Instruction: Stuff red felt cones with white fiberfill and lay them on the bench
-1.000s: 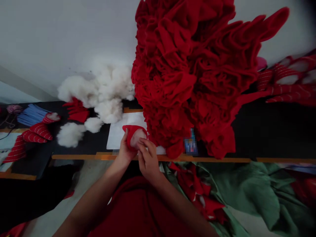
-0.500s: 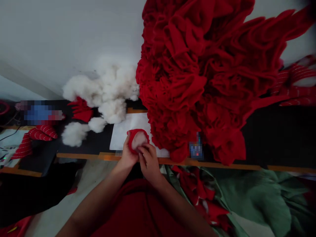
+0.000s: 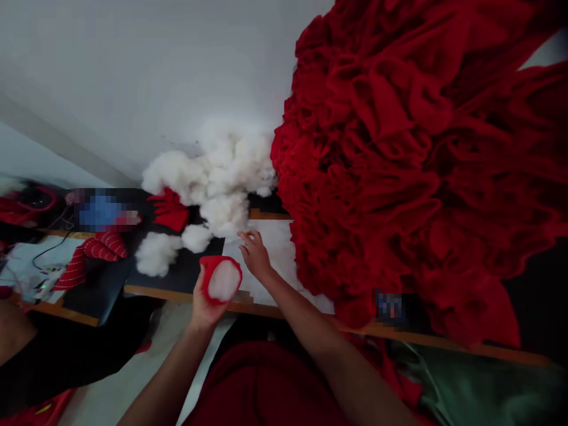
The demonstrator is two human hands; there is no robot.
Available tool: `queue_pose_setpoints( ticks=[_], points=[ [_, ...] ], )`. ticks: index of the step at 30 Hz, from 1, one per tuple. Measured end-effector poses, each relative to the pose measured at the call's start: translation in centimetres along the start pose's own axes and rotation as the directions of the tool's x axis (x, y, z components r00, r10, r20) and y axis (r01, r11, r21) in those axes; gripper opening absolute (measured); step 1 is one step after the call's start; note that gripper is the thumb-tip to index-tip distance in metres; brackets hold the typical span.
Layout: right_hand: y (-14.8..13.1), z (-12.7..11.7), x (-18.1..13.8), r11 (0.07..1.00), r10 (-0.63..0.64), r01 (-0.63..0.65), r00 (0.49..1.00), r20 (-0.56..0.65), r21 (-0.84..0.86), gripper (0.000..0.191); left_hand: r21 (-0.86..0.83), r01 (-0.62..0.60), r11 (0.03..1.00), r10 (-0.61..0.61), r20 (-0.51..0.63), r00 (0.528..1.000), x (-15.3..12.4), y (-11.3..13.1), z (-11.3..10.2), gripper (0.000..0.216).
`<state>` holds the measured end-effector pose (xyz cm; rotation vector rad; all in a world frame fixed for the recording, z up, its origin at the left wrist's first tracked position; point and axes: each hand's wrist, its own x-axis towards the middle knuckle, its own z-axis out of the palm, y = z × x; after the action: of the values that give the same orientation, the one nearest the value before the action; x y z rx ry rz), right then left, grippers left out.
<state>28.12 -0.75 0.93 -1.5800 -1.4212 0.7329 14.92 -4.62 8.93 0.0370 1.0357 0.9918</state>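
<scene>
My left hand is closed around a round red fabric pouch, held above the table's front edge. White stuffing fills the pouch's open mouth, which faces up toward me. To the right of it, my right hand is over the white paper, fingers loosely bent and apart, with nothing seen in them. Just beyond those fingertips lies a heap of white fluffy stuffing, with a small loose tuft and a larger tuft to the left.
A tall pile of red fabric pieces stands on the right. A white sheet lies on the dark table. Left are a red glove-like piece, a red striped piece and a blurred-out blue patch. Another person's limb shows far left.
My right hand has left the pouch and moved forward toward the stuffing heap. My left hand has shifted left with the pouch. The view has turned, so the red pile sits further right.
</scene>
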Motion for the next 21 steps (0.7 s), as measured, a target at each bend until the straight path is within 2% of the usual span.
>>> queue_pose_setpoints(
  ticks=[2,4,7,10,13,17,21],
  points=[
    [-0.7,2.4,3.5,0.998,0.027,-0.023,0.998,0.063,-0.065,0.046,-0.009,-0.019,1.000,0.019,0.004,1.000,0.0,1.3,-0.6,0.035],
    [-0.8,4.1,6.1,0.994,0.099,-0.093,0.991,0.093,-0.066,0.043,-0.012,-0.023,1.000,0.024,0.046,0.999,0.0,2.5,-1.2,0.036],
    [0.2,5.3,7.9,0.991,0.130,-0.130,0.986,0.100,-0.012,0.031,-0.021,-0.016,1.000,0.018,0.128,0.992,0.4,4.2,-1.7,0.038],
    [1.4,4.9,7.9,0.992,0.114,-0.118,0.991,0.076,0.051,0.022,0.014,0.020,1.000,-0.023,0.209,0.978,1.9,4.9,-1.1,0.044],
    [1.9,3.7,7.3,0.984,0.114,-0.116,0.993,0.023,0.133,0.019,0.090,0.054,0.995,-0.075,0.258,0.963,4.8,4.3,0.4,0.043],
    [1.8,1.9,6.3,0.957,0.122,-0.116,0.992,-0.009,0.266,0.015,0.179,0.069,0.982,-0.098,0.157,0.983,8.9,2.8,2.6,0.032],
    [2.1,0.6,5.1,0.915,0.200,-0.153,0.976,-0.091,0.373,0.015,0.196,0.106,0.975,-0.133,0.129,0.983,10.9,1.6,4.1,0.031]
  ],
)
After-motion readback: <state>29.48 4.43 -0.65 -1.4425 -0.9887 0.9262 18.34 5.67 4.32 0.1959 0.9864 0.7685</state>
